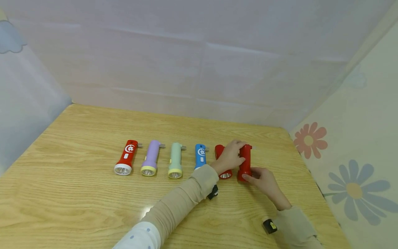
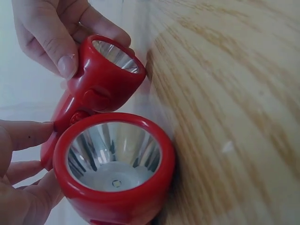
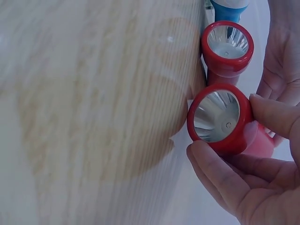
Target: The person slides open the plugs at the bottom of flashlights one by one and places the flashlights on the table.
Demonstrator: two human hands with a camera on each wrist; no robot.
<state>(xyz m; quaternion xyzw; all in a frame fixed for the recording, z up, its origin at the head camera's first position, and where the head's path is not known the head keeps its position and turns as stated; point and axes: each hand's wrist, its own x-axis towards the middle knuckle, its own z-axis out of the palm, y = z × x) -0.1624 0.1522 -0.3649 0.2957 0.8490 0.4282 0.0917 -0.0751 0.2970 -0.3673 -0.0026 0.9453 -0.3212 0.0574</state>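
Note:
A plain red flashlight (image 1: 245, 160) lies at the right end of a row, lamp end towards the person. My right hand (image 1: 265, 181) pinches its lamp end between thumb and fingers, as the right wrist view confirms on the red rim (image 3: 243, 112). My left hand (image 1: 229, 157) holds the same flashlight farther back, thumb and fingertips on its narrow body. Just left of it lies another red flashlight (image 1: 225, 174), partly hidden under the left hand; its reflector (image 2: 115, 159) looms close in the left wrist view.
Farther left in the row lie a blue flashlight (image 1: 200, 155), a mint green one (image 1: 176, 157), a purple one (image 1: 152, 154) and a red-and-white one (image 1: 125, 157). Several show plug prongs at the tail. Fabric walls (image 1: 186, 69) border the wooden table (image 1: 77, 193).

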